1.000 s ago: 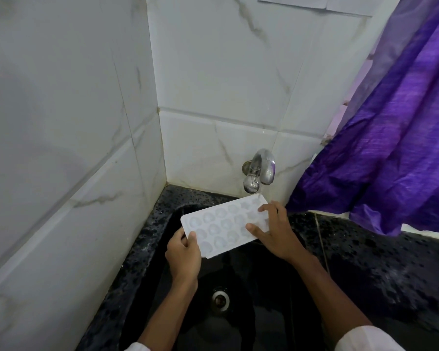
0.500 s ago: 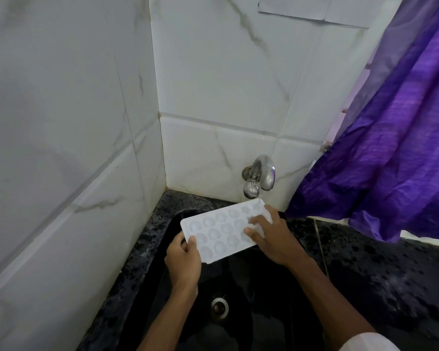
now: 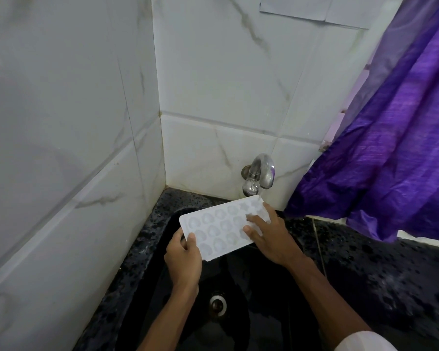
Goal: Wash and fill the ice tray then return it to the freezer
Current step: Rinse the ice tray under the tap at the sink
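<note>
White plastic ice tray (image 3: 219,228) sits tilted over the black stone sink (image 3: 238,287), far end under the chrome tap (image 3: 257,174); left hand (image 3: 184,257) pinches its near corner, right hand's (image 3: 270,239) fingers rub the cavities. Wet plastic, thin pinch: it could slip into the basin

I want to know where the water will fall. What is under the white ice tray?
Under the ice tray lies the black sink basin, with its metal drain nearer the person. The basin part directly beneath the tray is covered, as are the left hand's fingers.
</note>
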